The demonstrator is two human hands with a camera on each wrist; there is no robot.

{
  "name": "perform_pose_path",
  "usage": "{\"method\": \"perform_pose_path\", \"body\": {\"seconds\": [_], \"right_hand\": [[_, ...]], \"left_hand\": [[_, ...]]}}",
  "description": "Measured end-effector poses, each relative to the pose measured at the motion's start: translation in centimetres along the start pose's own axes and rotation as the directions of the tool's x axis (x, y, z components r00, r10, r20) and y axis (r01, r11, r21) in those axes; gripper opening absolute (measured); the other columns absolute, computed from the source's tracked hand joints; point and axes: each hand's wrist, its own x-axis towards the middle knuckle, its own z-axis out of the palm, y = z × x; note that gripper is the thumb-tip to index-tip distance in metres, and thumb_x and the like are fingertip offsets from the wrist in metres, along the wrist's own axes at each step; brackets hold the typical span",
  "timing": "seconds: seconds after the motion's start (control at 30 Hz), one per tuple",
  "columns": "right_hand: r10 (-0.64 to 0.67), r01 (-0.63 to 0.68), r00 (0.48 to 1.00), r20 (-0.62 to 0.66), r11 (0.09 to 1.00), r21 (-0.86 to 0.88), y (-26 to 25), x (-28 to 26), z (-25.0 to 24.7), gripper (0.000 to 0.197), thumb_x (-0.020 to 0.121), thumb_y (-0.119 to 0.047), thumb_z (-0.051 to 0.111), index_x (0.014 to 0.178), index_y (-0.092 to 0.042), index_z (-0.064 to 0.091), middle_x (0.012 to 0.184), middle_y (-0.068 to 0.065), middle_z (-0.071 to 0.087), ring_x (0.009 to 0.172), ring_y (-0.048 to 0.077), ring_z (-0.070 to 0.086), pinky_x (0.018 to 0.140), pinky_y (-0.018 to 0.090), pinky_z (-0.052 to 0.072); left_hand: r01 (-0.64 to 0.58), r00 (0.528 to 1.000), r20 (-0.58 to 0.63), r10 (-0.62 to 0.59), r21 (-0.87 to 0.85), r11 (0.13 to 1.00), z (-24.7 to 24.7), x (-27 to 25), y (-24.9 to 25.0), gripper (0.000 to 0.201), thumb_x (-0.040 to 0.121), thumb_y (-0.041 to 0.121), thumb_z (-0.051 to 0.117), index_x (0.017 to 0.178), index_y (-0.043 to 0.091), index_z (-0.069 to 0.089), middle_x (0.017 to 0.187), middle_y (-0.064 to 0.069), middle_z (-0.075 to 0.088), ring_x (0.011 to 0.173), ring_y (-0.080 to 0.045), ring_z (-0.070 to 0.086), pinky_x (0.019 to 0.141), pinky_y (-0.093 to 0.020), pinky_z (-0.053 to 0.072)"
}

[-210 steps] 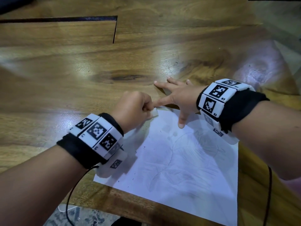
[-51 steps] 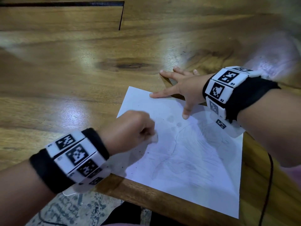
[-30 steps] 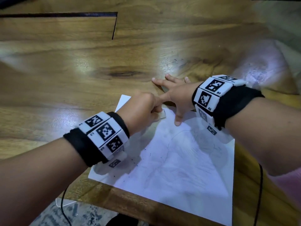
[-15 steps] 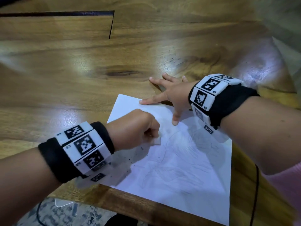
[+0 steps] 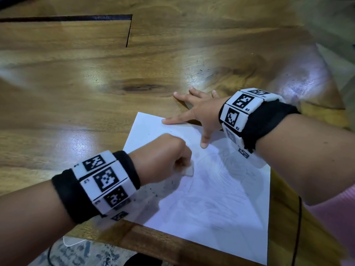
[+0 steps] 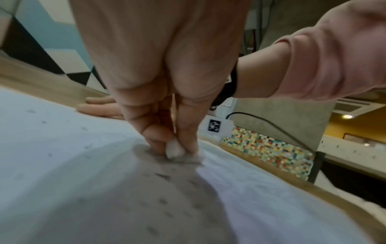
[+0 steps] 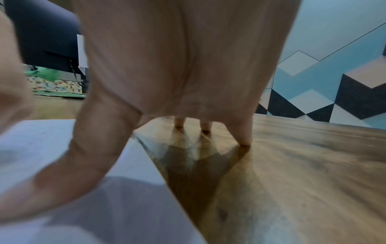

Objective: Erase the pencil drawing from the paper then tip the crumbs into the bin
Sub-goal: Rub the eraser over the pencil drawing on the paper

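A white sheet of paper (image 5: pixel 217 198) with a faint pencil drawing lies at the near edge of the wooden table (image 5: pixel 96 73). My left hand (image 5: pixel 163 160) pinches a small white eraser (image 5: pixel 189 170) and presses it on the paper's left half; the left wrist view shows the eraser (image 6: pixel 174 150) between fingertips and thumb. Dark eraser crumbs (image 5: pixel 151 191) lie scattered on the sheet below that hand. My right hand (image 5: pixel 197 116) is spread flat, with forefinger and thumb on the paper's far edge and the other fingers on the wood. No bin is in view.
The table's near edge (image 5: pixel 172 244) runs just below the paper, with patterned floor beneath. A black cable (image 5: pixel 296 227) hangs at the right of the sheet. A dark seam (image 5: pixel 128 31) crosses the tabletop at the back.
My left hand with the eraser has rubbed back and forth between the paper's far corner and its left half; now it sits low on the left half. My right hand stays spread.
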Motion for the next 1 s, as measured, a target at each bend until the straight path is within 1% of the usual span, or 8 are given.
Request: {"method": "perform_pose_path", "body": {"seconds": [0.17,0.37,0.53,0.6,0.7,0.77,0.9,1.0], "right_hand": [[-0.019,0.019,0.999,-0.027,1.000,0.006,0.0,-0.1,0.0,0.094,0.058,-0.035,0.086,0.133,-0.057,0.033,0.153,-0.012,-0.027,0.141,0.028,-0.026,0.110,0.061,0.004],[-0.004,0.004,1.000,-0.002,1.000,-0.017,0.0,0.1,0.2,0.109,0.063,-0.035,0.084,0.129,-0.072,0.006,0.151,-0.013,-0.031,0.140,0.027,-0.027,0.110,0.061,0.004],[-0.015,0.015,0.999,-0.028,1.000,-0.004,-0.1,-0.2,0.1,0.087,0.060,-0.035,0.085,0.131,-0.054,0.039,0.153,-0.012,-0.027,0.141,0.028,-0.025,0.110,0.061,0.005],[-0.014,0.014,1.000,-0.021,1.000,-0.009,-0.1,-0.1,0.0,0.092,0.060,-0.036,0.085,0.133,-0.057,0.033,0.153,-0.011,-0.028,0.141,0.028,-0.025,0.110,0.061,0.004],[-0.009,0.009,1.000,0.004,1.000,-0.024,0.0,0.1,0.1,0.108,0.062,-0.036,0.084,0.130,-0.070,0.008,0.151,-0.012,-0.032,0.140,0.027,-0.027,0.109,0.063,0.005],[-0.001,0.001,1.000,0.003,1.000,-0.026,0.1,0.1,0.0,0.109,0.063,-0.036,0.083,0.129,-0.071,0.005,0.151,-0.013,-0.032,0.140,0.027,-0.027,0.110,0.061,0.004],[-0.025,0.025,1.000,-0.005,1.000,-0.002,0.2,0.2,0.1,0.104,0.059,-0.036,0.085,0.133,-0.066,0.018,0.152,-0.013,-0.030,0.140,0.027,-0.027,0.109,0.064,0.005],[-0.014,0.014,1.000,0.002,1.000,-0.012,0.2,0.2,0.1,0.106,0.061,-0.036,0.084,0.131,-0.069,0.012,0.151,-0.014,-0.032,0.140,0.026,-0.028,0.109,0.063,0.004]], "left_hand": [[0.143,0.945,-0.289,-0.153,-0.056,0.988,-1.2,3.1,-0.4,0.002,0.075,0.006,0.066,0.075,0.004,0.066,0.081,-0.014,0.066,0.073,-0.023,0.056,0.067,-0.032,0.041],[-0.030,0.999,-0.041,0.028,-0.046,0.998,0.5,-0.2,-0.5,0.002,0.072,0.011,0.067,0.070,0.011,0.068,0.071,-0.003,0.066,0.063,-0.011,0.050,0.060,-0.019,0.036],[0.135,0.951,-0.273,-0.144,-0.055,0.989,-1.1,3.0,-0.2,0.006,0.075,0.008,0.066,0.078,0.003,0.068,0.082,-0.015,0.068,0.076,-0.028,0.059,0.070,-0.036,0.045],[0.063,0.959,-0.273,-0.072,-0.040,0.997,-0.6,2.7,-0.2,0.002,0.072,0.005,0.067,0.072,0.003,0.067,0.077,-0.014,0.066,0.072,-0.028,0.059,0.067,-0.037,0.047],[-0.065,0.996,-0.065,0.063,-0.032,0.997,0.5,0.4,-0.1,0.011,0.073,0.012,0.070,0.064,0.009,0.065,0.067,-0.004,0.063,0.061,-0.017,0.052,0.059,-0.025,0.040],[-0.068,0.998,0.013,0.069,-0.026,0.997,0.5,0.1,-0.2,0.009,0.074,0.016,0.071,0.068,0.011,0.067,0.069,-0.001,0.064,0.062,-0.011,0.050,0.060,-0.018,0.037],[0.046,0.971,-0.234,-0.050,-0.022,0.999,-0.6,2.2,-0.8,0.003,0.071,0.005,0.068,0.070,0.003,0.066,0.077,-0.011,0.066,0.074,-0.025,0.057,0.065,-0.028,0.037],[0.021,0.981,-0.193,-0.025,-0.023,1.000,-0.4,1.4,-1.0,0.005,0.071,0.005,0.068,0.067,0.004,0.065,0.073,-0.011,0.066,0.070,-0.025,0.057,0.064,-0.031,0.040]]}}
